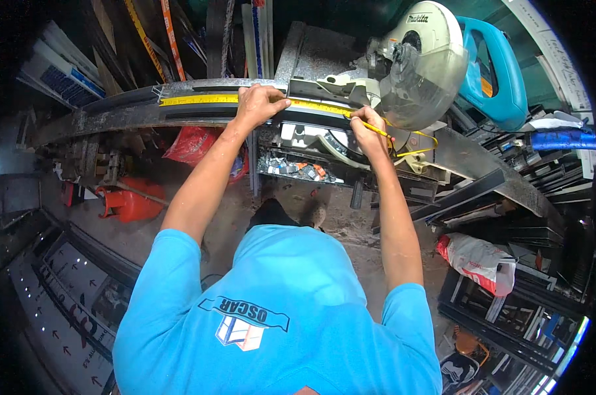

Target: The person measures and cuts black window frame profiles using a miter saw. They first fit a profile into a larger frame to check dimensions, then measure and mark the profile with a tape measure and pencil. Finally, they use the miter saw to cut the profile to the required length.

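Yellow tape-measure blade (pixel 199 100), thin & flat w/ dark markings, runs lengthwise along a dark, straight-edged profile (pixel 202 114) on your dusty, speckled bench (pixel 120 103). Your L hand (pixel 262 105) is over the blade, fingers bent & close together; can't tell if they pinch it or just press. Your R hand (pixel 370 128) has fingers clamped on a slim yellow pencil (pixel 381 131), dark tip at the blade. Just beyond your R hand: mitre saw w/ smooth teal plastic handle (pixel 498 79), rounded off-white housing & scuffed see-thru guard (pixel 429 85). Small blocky offcuts (pixel 304 170), grey/white/orange, lie below the saw.
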Demonstrator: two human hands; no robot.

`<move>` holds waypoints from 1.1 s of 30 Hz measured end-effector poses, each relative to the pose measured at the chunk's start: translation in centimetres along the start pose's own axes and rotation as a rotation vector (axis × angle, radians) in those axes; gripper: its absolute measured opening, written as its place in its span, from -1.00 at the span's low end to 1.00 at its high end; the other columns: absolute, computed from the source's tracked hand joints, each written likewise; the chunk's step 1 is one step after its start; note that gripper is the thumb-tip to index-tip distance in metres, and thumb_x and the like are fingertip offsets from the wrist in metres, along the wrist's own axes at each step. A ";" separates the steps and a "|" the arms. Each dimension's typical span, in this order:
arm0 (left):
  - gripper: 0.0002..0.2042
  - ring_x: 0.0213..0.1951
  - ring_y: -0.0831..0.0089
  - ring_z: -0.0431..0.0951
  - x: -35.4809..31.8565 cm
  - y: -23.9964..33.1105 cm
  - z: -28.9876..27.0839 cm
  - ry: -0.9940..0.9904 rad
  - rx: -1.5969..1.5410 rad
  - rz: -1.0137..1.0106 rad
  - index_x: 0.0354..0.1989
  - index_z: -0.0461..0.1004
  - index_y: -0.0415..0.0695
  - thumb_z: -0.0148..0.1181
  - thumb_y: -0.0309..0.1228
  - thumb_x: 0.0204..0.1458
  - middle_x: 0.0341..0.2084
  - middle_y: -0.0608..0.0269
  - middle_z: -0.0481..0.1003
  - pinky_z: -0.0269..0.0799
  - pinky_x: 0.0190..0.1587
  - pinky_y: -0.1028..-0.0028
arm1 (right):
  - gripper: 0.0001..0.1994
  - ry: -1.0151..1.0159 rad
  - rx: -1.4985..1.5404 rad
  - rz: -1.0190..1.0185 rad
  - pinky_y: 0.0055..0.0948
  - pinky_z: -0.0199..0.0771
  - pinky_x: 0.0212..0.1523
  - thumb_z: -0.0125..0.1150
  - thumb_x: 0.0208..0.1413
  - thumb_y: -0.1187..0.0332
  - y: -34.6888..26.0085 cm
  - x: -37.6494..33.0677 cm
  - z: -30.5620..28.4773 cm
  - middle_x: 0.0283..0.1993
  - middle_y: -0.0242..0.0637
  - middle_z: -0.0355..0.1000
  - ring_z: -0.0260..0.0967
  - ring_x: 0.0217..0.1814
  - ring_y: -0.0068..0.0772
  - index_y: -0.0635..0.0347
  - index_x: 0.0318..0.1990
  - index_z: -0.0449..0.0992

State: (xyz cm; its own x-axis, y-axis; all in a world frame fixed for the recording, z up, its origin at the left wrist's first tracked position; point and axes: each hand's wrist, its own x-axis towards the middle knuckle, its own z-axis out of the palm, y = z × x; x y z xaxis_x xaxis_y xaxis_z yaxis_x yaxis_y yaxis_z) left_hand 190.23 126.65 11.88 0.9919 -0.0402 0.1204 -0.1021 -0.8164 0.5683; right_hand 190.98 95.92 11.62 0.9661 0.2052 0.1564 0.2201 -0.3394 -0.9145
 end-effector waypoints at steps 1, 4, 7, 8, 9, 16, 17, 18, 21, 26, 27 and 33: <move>-0.66 -0.21 0.29 0.61 0.0 0.1 0.0 -0.001 -0.008 0.001 -0.31 0.72 0.00 0.36 0.00 -0.06 -0.37 0.24 0.66 0.34 -0.06 0.28 | -0.86 0.017 0.005 -0.004 -0.51 0.30 -0.44 0.16 0.11 0.39 0.4 0.1 0.1 -0.54 -0.40 0.38 0.28 -0.47 -0.65 0.30 -0.33 0.51; -0.67 -0.22 0.31 0.61 0.1 -0.1 0.2 0.010 -0.011 0.016 -0.32 0.72 0.00 0.35 -0.01 -0.05 -0.39 0.26 0.66 0.32 -0.07 0.28 | -0.86 0.043 -0.019 -0.025 -0.49 0.30 -0.46 0.15 0.10 0.38 0.9 0.3 0.2 -0.56 -0.38 0.38 0.28 -0.49 -0.63 0.29 -0.36 0.50; -0.67 -0.24 0.32 0.62 0.0 -0.5 0.5 0.039 0.013 0.050 -0.32 0.72 0.02 0.33 0.00 -0.04 -0.39 0.30 0.66 0.21 -0.07 0.26 | -0.86 0.044 -0.013 -0.037 -0.48 0.30 -0.47 0.15 0.09 0.37 0.8 0.3 0.2 -0.57 -0.37 0.37 0.28 -0.50 -0.62 0.28 -0.38 0.50; -0.67 -0.24 0.31 0.62 0.0 -0.7 0.5 0.041 0.014 0.052 -0.32 0.72 0.02 0.33 0.01 -0.04 -0.39 0.29 0.66 0.21 -0.07 0.26 | -0.86 0.042 -0.004 -0.039 -0.48 0.29 -0.48 0.15 0.09 0.37 0.7 0.3 0.2 -0.58 -0.37 0.37 0.28 -0.50 -0.62 0.28 -0.38 0.50; -0.67 -0.25 0.31 0.62 0.1 -0.6 0.5 0.043 0.014 0.057 -0.32 0.72 0.02 0.33 0.01 -0.04 -0.39 0.28 0.66 0.21 -0.07 0.25 | -0.86 0.044 0.001 -0.047 -0.48 0.29 -0.48 0.15 0.09 0.37 0.8 0.2 0.2 -0.58 -0.37 0.36 0.27 -0.51 -0.62 0.28 -0.38 0.50; -0.64 -0.24 0.27 0.63 0.3 -0.9 0.7 0.030 0.013 0.056 -0.31 0.72 0.01 0.32 0.04 -0.04 -0.37 0.23 0.67 0.23 -0.05 0.24 | -0.85 0.033 -0.034 -0.060 -0.50 0.23 -0.51 0.17 0.09 0.35 1.2 0.4 0.1 -0.58 -0.38 0.35 0.23 -0.53 -0.63 0.28 -0.38 0.51; -0.64 -0.23 0.27 0.63 0.3 -0.8 0.6 0.018 0.006 0.040 -0.31 0.72 0.01 0.32 0.04 -0.04 -0.37 0.23 0.67 0.23 -0.05 0.24 | -0.84 0.039 -0.048 -0.070 -0.50 0.23 -0.51 0.17 0.09 0.35 1.3 0.4 0.1 -0.58 -0.38 0.35 0.22 -0.53 -0.63 0.27 -0.38 0.51; -0.64 -0.23 0.27 0.64 0.3 -0.8 0.6 0.006 -0.001 0.025 -0.31 0.72 0.01 0.32 0.04 -0.04 -0.37 0.23 0.67 0.23 -0.04 0.24 | -0.84 0.040 -0.035 -0.076 -0.49 0.24 -0.50 0.17 0.09 0.35 1.3 0.5 0.1 -0.58 -0.38 0.35 0.23 -0.52 -0.62 0.27 -0.38 0.51; -0.64 -0.22 0.27 0.64 0.3 -0.6 0.5 -0.002 -0.004 0.013 -0.31 0.72 0.02 0.32 0.04 -0.04 -0.36 0.24 0.67 0.23 -0.04 0.24 | -0.84 0.047 -0.022 -0.093 -0.47 0.28 -0.48 0.16 0.08 0.34 1.7 0.5 0.2 -0.58 -0.35 0.36 0.26 -0.51 -0.58 0.27 -0.38 0.51; -0.66 -0.19 0.25 0.63 0.2 0.0 0.1 0.002 0.060 0.039 -0.29 0.72 -0.03 0.34 -0.01 -0.02 -0.34 0.20 0.67 0.38 -0.02 0.28 | -0.83 0.038 -0.045 -0.076 -0.43 0.34 -0.42 0.15 0.07 0.33 1.8 0.5 0.1 -0.57 -0.30 0.40 0.31 -0.48 -0.52 0.26 -0.37 0.52; -0.66 -0.17 0.24 0.63 0.2 0.2 -0.1 -0.001 0.088 0.037 -0.28 0.71 -0.05 0.34 -0.03 -0.02 -0.33 0.18 0.66 0.46 -0.01 0.29 | -0.83 0.024 -0.027 -0.064 -0.43 0.34 -0.42 0.15 0.07 0.33 1.7 0.5 0.1 -0.57 -0.29 0.40 0.31 -0.48 -0.52 0.26 -0.37 0.52; -0.64 -0.22 0.27 0.64 0.3 -0.8 0.5 0.005 0.000 0.014 -0.30 0.73 0.02 0.33 0.05 -0.04 -0.37 0.24 0.67 0.23 -0.04 0.24 | -0.82 0.010 -0.015 -0.045 -0.45 0.33 -0.41 0.14 0.07 0.32 1.4 0.6 0.0 -0.53 -0.27 0.41 0.32 -0.46 -0.54 0.28 -0.36 0.52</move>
State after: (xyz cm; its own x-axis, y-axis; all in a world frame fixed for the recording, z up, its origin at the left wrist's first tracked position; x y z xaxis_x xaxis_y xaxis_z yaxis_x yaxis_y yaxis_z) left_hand 190.69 126.96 11.08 0.9901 -0.0486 0.1318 -0.1155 -0.8160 0.5664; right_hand 191.82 95.59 10.43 0.9564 0.2120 0.2011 0.2656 -0.3441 -0.9006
